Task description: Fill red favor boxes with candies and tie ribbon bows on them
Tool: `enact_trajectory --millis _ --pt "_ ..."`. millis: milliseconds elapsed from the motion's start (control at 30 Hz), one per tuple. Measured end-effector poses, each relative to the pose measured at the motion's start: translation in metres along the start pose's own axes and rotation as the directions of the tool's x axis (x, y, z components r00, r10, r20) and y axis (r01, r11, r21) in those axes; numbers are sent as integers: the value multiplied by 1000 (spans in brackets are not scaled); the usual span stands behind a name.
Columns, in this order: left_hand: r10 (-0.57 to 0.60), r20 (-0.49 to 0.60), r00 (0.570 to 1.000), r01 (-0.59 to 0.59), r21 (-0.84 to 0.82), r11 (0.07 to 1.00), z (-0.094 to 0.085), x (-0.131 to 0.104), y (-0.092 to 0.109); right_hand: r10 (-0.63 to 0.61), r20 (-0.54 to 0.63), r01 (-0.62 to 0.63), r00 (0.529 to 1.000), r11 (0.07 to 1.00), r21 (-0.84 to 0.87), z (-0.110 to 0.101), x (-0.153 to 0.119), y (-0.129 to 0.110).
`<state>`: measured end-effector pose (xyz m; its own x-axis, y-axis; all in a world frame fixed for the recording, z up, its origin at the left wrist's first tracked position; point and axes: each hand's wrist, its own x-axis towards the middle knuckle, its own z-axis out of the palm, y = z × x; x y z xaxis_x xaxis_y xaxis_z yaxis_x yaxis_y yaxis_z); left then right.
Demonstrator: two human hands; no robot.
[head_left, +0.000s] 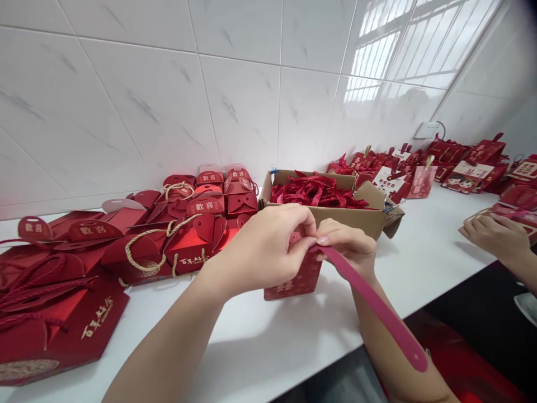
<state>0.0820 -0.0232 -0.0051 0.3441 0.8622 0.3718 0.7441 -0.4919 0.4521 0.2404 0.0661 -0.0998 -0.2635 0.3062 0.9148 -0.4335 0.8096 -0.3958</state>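
Note:
A small red gift box (304,280) stands on the white table in front of me, its upper part mostly behind my hands. A flat dark-pink strap (380,310) with a rounded, holed end runs from the top of the box down across my right forearm. My left hand (268,240) is closed, thumb and forefinger pinching at the strap where it meets the box. Right against those fingertips, my right hand (352,243) is closed too and grips the same strap. What lies exactly between the touching fingertips is hidden.
Behind the gift box, a cardboard carton (335,217) holds a heap of red ribbons (312,190). Finished-looking red boxes (205,210) with cord handles crowd the left. More red boxes (470,165) line the wall at right. Another person's hand (499,235) rests at the right edge.

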Motion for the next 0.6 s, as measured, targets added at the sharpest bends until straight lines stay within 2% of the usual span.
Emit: enact_trajectory --millis 167,300,367,467,533,600 --pt "-81 78 994 78 45 996 -8 -1 -7 51 110 -49 993 999 -25 -6 4 -2" --pt "-145 68 987 137 112 984 -14 -2 -20 160 166 -148 973 985 -86 -15 4 -6" --pt "-190 159 969 170 132 977 -16 -2 -25 239 130 -233 962 971 -60 -17 3 -6" --pt "-239 311 920 193 173 966 -14 -1 -29 313 98 -315 945 949 2 -19 1 -7" --pt "-260 319 911 199 211 957 -10 0 -30 354 161 -356 921 934 -20 -20 1 -7" --pt "-261 285 922 194 242 951 -6 1 -30 405 260 -399 877 914 -79 -22 1 -7"
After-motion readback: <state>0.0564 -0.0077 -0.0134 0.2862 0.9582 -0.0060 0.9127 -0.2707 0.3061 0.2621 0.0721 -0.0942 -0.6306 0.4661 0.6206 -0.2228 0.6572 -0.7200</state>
